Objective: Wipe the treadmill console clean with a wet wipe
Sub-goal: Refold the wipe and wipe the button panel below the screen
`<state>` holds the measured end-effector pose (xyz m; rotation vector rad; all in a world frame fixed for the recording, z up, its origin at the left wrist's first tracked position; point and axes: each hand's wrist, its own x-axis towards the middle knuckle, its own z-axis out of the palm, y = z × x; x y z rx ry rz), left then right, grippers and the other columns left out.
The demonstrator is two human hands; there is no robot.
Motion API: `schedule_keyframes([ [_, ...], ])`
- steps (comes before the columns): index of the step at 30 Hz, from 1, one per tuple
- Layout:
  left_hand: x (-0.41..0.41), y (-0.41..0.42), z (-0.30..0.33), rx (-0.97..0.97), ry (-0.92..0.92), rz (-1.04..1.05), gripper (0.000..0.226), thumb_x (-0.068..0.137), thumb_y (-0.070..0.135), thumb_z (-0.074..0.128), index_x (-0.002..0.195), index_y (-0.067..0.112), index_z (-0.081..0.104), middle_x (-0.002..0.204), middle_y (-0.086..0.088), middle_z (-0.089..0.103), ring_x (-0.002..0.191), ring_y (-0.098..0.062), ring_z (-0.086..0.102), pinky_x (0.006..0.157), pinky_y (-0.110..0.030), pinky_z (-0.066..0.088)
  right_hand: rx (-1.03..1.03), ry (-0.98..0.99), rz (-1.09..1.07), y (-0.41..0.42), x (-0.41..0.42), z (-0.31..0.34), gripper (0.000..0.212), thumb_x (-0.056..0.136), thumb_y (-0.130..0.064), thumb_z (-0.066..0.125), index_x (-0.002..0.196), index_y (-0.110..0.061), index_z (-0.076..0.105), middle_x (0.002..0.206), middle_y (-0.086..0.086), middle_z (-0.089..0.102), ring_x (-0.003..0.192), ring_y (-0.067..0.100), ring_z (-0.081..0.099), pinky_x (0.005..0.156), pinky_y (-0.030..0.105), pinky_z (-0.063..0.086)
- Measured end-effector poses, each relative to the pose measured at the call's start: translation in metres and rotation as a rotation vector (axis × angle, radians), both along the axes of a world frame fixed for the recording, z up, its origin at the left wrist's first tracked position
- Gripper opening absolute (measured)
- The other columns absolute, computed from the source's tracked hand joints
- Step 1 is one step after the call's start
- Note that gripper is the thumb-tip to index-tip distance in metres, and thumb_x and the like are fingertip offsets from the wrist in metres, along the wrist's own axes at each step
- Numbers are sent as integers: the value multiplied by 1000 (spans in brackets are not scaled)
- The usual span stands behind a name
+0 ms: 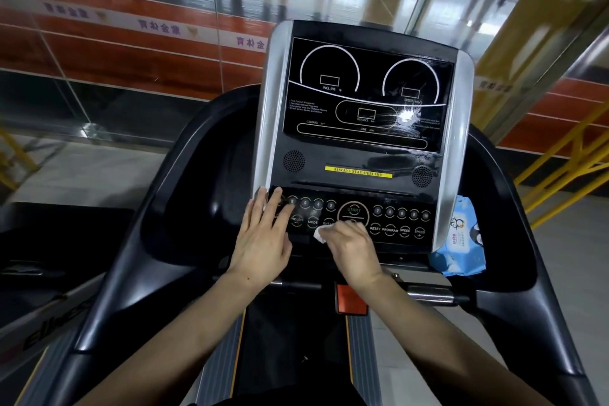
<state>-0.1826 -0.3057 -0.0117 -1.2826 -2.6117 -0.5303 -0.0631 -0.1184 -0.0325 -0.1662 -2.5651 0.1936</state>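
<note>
the glossy black treadmill console with silver side rails (364, 155) stands upright in the middle of the view, its dark display panel above a row of round buttons. the right hand (354, 249) lies on the lower button strip of the console, just below the round start button (353, 212), with its fingers curled over a crumpled white wet wipe (320, 235) and pressing it against the panel; a bit of the wipe shows past the fingers toward the enter key. the left hand (265, 241) rests flat on the left end of the same button strip, fingers straight and slightly spread, holding nothing, its fingertips near the console's left silver rail and the incline key. the two hands sit close together but apart. a soft blue and white pack of wet wipes (459, 241) leans in the black tray just beside the console's right rail. a small orange-red tab (351, 298) sits below the console, under the right wrist.
</note>
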Motion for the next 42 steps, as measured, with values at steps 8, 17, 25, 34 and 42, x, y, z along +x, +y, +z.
schedule_keyframes([
  [8,-2,-11,-2,30,-47,4,66,95,18,56,157,13,33,173,-14,7,161,-27,-6,130,-51,11,-54,77,-190,6,-48,42,25,79,6,72,92,-16,73,80,1,62,75,26,59,74,40,49],
  [17,-15,-27,-5,16,-81,20,71,100,21,50,162,6,19,174,-9,-3,161,-19,-5,131,-43,10,22,-31,-18,-12,-19,11,25,81,3,78,89,-19,71,86,-5,64,77,19,58,76,36,52],
  [25,-16,-36,-7,-39,-74,39,77,101,25,45,164,8,5,173,-5,-14,159,-21,-14,130,-48,0,-29,56,-129,-25,-57,32,22,80,5,72,87,-16,70,81,-1,61,72,24,54,73,38,49],
  [34,-24,-42,-9,-127,-67,32,77,104,28,42,164,13,-4,171,0,-23,158,-24,-20,130,-51,-3,37,-4,-29,-34,-50,19,15,86,-4,67,88,-19,69,84,-2,63,76,23,59,76,41,52],
  [42,-25,-51,-14,-138,-75,26,75,105,31,39,164,13,-4,171,1,-23,158,-23,-21,130,-52,-1,44,39,-38,-50,-58,12,15,89,-1,67,91,-16,69,89,-2,66,78,23,60,76,40,52],
])
